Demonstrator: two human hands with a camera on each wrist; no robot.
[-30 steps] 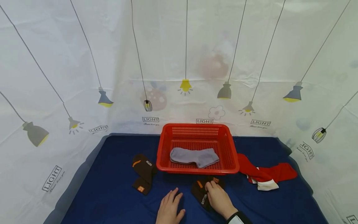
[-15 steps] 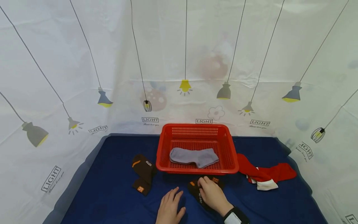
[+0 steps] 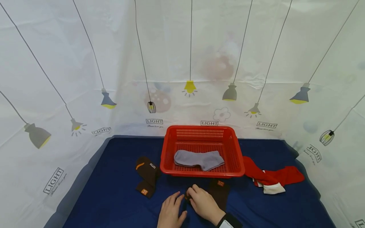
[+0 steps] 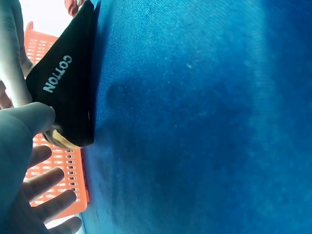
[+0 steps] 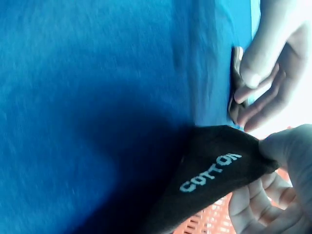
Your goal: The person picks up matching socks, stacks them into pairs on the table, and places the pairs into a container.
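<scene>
Side by side, our two hands work low over the dark blue cloth (image 3: 114, 183): the right hand (image 3: 203, 204) pinches a brown sock (image 5: 214, 168) lettered COTTON between thumb and fingers, holding part of it raised, while the left hand (image 3: 171, 210) has its fingers spread and relaxed, grasping nothing. The sock's orange-banded toe end (image 4: 63, 139) is just beside our left thumb; whether they touch, we cannot tell.

Just right of the right hand lies a brown cuff (image 3: 220, 194) with an orange patch, perhaps of this sock, perhaps of a mate. Beyond both hands stands the red basket (image 3: 202, 174) holding grey socks (image 3: 199, 159). Other brown socks (image 3: 148, 172) lie ahead and left of the left hand; red socks (image 3: 273, 177) lie well right of the right hand.

To shift this sock neatly, we should pinch only the layer we want, keep it low so the cuff isn't dragged, and steady the toe with the left fingers before the right lets go.
</scene>
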